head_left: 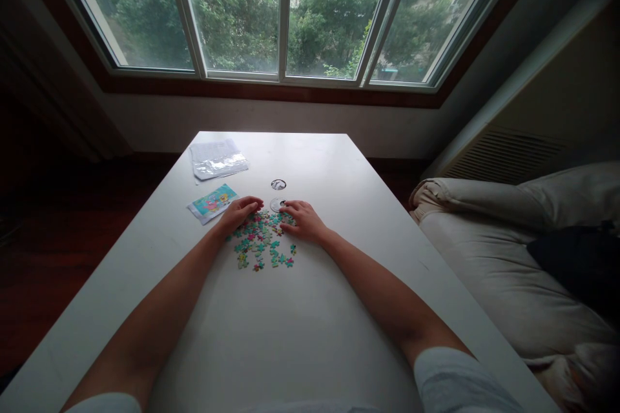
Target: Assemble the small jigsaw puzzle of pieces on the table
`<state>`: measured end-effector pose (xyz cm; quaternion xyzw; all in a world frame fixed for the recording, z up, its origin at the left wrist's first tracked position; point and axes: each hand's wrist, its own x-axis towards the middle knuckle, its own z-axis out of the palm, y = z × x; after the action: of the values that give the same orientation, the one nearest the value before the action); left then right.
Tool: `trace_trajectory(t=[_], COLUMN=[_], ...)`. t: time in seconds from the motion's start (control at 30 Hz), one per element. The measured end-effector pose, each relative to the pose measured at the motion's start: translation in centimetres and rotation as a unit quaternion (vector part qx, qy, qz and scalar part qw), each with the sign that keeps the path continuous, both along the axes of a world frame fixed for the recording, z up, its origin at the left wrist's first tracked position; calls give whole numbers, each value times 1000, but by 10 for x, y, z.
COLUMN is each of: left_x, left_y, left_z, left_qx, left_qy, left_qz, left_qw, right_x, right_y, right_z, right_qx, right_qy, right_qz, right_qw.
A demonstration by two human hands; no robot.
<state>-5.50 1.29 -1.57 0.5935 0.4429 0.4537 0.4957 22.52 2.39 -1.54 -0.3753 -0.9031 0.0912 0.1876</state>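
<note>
A loose heap of small jigsaw puzzle pieces [259, 245], mostly teal and green with some pink and yellow, lies on the white table [290, 335]. My left hand [242, 211] rests at the heap's upper left edge, its fingers loosely curved and open; no held piece shows. On the opposite side, my right hand [305, 221] is open, fingers spread over the upper right pieces. Its fingertips reach a clear round disc [276, 204], which they partly cover. Just beyond lies another small round item [278, 184] with a dark rim.
A colourful picture card [213, 202] lies left of my left hand. Behind it is a clear plastic bag [217, 159] at the table's far left. A window [283, 13] stands beyond the table, and a pale sofa [484, 251] is to the right.
</note>
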Motion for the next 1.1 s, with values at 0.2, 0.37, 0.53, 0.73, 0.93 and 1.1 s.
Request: trace_trajectory(t=[0.2, 0.37, 0.53, 0.73, 0.93, 1.1], left_x=[0, 1, 0, -1, 0, 0], left_y=[-1, -2, -1, 1, 0, 0], left_z=[1, 2, 1, -2, -2, 0], left_qx=[-1, 1, 4, 3, 2, 3], left_qy=[2, 0, -1, -3, -4, -5], left_qz=[-3, -1, 0, 3, 3, 3], left_qw=[1000, 1000, 1000, 1000, 1000, 1000], right_x=[-1, -2, -1, 0, 0, -1], right_y=[2, 2, 2, 3, 3, 0], right_z=[-6, -6, -4, -5, -4, -1], right_qx=[20, 19, 17, 13, 15, 10], right_qy=[13, 14, 18, 18, 21, 14], right_qz=[-6, -3, 1, 3, 2, 25], right_qw=[1000, 1000, 1000, 1000, 1000, 1000])
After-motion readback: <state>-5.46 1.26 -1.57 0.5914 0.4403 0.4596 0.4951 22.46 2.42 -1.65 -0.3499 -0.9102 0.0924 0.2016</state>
